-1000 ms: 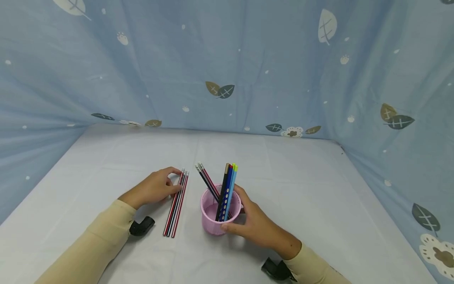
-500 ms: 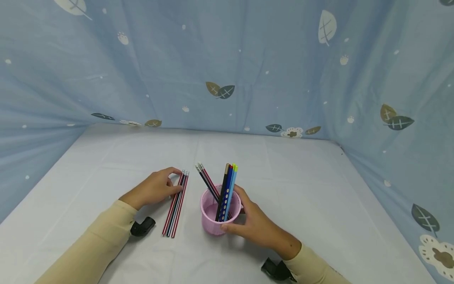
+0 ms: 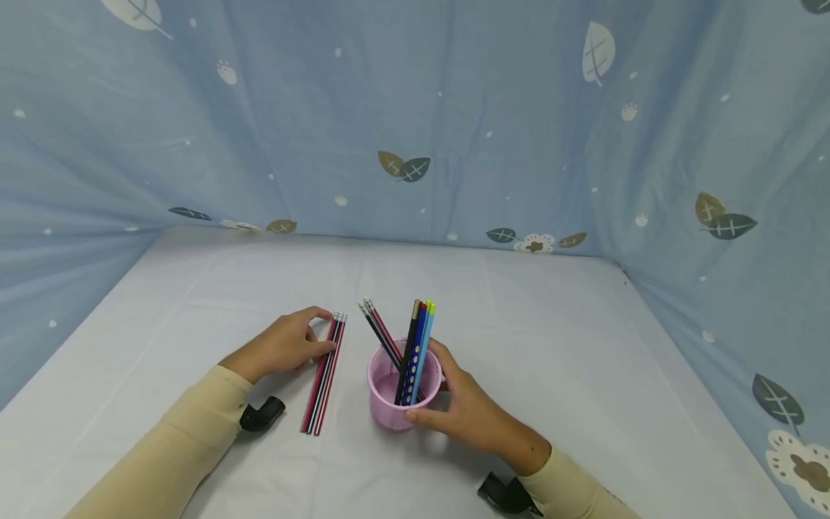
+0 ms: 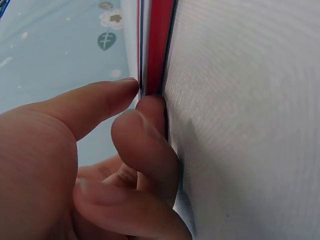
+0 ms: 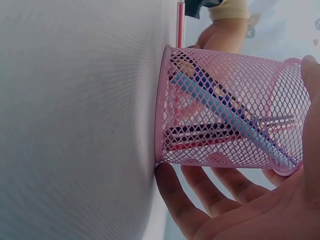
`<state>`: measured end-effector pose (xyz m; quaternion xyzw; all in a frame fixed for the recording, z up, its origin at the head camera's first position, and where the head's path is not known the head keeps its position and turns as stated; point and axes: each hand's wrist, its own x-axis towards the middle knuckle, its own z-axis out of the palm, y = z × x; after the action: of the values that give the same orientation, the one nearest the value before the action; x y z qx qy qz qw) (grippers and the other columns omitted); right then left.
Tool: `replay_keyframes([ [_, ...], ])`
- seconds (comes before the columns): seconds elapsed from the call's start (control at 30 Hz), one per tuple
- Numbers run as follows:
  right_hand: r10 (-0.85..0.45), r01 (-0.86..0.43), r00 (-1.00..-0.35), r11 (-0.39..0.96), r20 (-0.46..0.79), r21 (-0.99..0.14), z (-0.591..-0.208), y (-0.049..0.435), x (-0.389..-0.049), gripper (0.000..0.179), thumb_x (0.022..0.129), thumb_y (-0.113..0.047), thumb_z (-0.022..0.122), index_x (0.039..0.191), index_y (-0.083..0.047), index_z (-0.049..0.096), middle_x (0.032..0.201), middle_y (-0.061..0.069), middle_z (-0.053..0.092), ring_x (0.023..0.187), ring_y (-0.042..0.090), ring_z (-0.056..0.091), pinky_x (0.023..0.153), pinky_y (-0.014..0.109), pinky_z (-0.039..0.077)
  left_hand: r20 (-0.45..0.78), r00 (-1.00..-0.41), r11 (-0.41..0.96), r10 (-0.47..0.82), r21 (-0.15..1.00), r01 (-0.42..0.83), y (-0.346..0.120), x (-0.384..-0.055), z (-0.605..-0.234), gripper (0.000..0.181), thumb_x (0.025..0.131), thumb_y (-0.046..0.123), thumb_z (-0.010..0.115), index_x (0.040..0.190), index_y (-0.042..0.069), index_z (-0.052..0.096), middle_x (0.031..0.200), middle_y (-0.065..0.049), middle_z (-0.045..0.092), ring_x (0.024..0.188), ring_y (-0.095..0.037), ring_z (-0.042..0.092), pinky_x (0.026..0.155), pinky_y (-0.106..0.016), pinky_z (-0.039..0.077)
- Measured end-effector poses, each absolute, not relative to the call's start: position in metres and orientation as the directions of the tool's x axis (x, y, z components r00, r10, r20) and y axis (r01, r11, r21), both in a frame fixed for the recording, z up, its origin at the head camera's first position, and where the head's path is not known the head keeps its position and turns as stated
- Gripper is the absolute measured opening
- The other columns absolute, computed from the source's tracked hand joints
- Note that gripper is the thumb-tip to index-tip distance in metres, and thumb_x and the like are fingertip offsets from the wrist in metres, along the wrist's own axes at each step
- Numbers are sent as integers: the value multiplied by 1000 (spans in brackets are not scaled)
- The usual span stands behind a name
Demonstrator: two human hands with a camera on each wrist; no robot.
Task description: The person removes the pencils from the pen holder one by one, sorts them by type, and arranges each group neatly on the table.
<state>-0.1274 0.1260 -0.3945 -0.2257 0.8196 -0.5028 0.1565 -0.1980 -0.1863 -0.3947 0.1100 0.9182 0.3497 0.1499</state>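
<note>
A small bundle of red and dark striped pencils (image 3: 323, 386) lies on the white table, silvery ends pointing away. My left hand (image 3: 285, 342) pinches the bundle near those far ends; in the left wrist view the thumb and a fingertip meet the red pencils (image 4: 159, 50). To the right stands a pink mesh pencil cup (image 3: 384, 411). My right hand (image 3: 473, 411) holds the cup's right side, thumb at the near rim and fingers curled round behind. Inside lean black, blue and light blue pencils (image 3: 421, 353), plus several striped pencils (image 3: 379, 324) tilted left.
White cloth covers the table (image 3: 551, 346). A blue curtain (image 3: 493, 108) with leaf prints hangs behind it and along both sides. Black wrist devices (image 3: 261, 414) sit below each forearm, close to the tabletop.
The near ends of the bundled pencils have shifted slightly right and lie a little closer together. Both hands keep their places, and the cup stays where it was.
</note>
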Motion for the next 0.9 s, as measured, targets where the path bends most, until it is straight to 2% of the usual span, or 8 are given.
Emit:
replay_keyframes([
  [0.13,-528,-210,-849,386,-29,-898,-394,126,-128,94,85,-34,80,153,-45,15,156,-7,40,139,21,46,113,58,36,-164,-939,732,303,671,119,-185,-198,-394,54,96,25,67,142,4,46,76,-4,63,54,-14,54,54,-32,45],
  [0.33,-526,-208,-850,385,-29,-899,-394,126,-127,95,85,-33,80,153,-45,16,156,-7,40,139,21,46,113,58,36,-44,-961,744,274,642,183,-180,-197,-390,43,98,27,64,136,9,54,82,-2,67,58,-15,49,57,-31,41],
  [0.53,-524,-206,-851,390,-32,-898,-393,126,-127,95,85,-35,80,153,-46,15,156,-7,40,139,22,46,113,60,35,77,-971,736,227,639,222,-169,-191,-380,30,100,26,60,128,14,63,92,-4,68,56,-14,48,53,-28,41],
  [0.67,-522,-212,-852,392,-26,-895,-394,126,-127,95,85,-34,80,153,-46,16,155,-7,41,139,21,46,114,60,34,140,-966,696,217,671,254,-163,-186,-372,24,100,23,59,123,17,65,96,-4,67,60,-15,53,51,-28,43],
  [0.83,-519,-212,-855,398,-28,-893,-395,126,-127,95,84,-35,81,153,-45,16,155,-7,41,140,21,46,114,60,34,184,-963,624,195,735,266,-155,-178,-363,19,100,21,59,118,21,67,97,-3,66,58,-15,52,49,-27,42],
  [0.9,-519,-209,-854,400,-32,-893,-395,126,-127,95,85,-36,80,153,-46,15,155,-7,41,140,21,45,114,61,33,191,-963,577,190,772,266,-152,-174,-359,19,102,23,58,118,21,66,98,-4,65,58,-20,55,49,-27,41],
])
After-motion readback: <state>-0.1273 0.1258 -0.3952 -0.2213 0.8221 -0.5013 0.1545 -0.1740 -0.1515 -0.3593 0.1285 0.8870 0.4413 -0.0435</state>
